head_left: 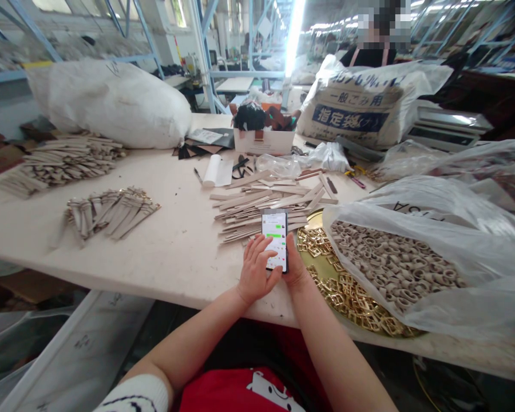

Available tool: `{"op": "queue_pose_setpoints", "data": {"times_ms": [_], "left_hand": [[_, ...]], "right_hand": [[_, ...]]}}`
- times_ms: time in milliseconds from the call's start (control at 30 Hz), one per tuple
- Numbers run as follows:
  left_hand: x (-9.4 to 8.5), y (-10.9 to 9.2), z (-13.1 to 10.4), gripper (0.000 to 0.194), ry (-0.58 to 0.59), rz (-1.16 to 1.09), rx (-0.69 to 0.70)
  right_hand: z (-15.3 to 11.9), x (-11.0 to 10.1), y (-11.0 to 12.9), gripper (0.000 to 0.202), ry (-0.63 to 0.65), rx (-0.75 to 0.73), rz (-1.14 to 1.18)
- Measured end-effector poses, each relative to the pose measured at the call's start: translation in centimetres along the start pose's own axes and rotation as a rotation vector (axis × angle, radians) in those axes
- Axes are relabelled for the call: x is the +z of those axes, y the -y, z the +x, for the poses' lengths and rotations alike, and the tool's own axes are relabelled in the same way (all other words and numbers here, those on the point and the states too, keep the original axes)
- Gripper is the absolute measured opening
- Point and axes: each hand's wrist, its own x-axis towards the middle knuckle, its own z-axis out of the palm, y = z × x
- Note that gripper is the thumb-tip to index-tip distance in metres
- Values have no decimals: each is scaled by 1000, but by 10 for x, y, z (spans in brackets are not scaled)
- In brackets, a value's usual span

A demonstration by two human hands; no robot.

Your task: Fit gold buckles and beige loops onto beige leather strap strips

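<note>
A phone (276,252) with a lit chat screen is upright near the table's front edge. My right hand (297,264) grips it along its right side. Over the lower left part of the screen is my left hand (257,269), its fingers spread and touching or just above the glass. Just beyond the phone lies a loose pile of beige strips (244,214). To the right, a gold tray (315,220) bears many gold buckles (352,297), partly covered by a clear bag of small beige loops (395,263).
Bundles of strips (72,160) and strips with gold fittings (111,212) lie at the left. Behind them is a large white sack (120,103). A white box (264,141), a paper roll (218,170) and a printed bag (356,109) stand further back. A person (375,40) is beyond.
</note>
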Motion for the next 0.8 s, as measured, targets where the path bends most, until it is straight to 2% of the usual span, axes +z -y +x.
{"op": "queue_pose_setpoints", "data": {"times_ms": [100, 300, 433, 567, 800], "left_hand": [[0, 2, 0, 21, -38, -36, -43], [-2, 5, 2, 19, -62, -70, -120], [-9, 9, 12, 18, -74, -45, -188], [-14, 15, 28, 20, -33, -19, -204], [-6, 29, 38, 18, -59, -5, -213]], "right_hand": [[1, -2, 0, 52, -58, -33, -1], [1, -2, 1, 54, -28, -17, -5], [2, -6, 0, 53, -41, 20, -16], [3, -7, -1, 53, -57, 26, -19], [0, 4, 0, 52, -59, 33, -13]]}}
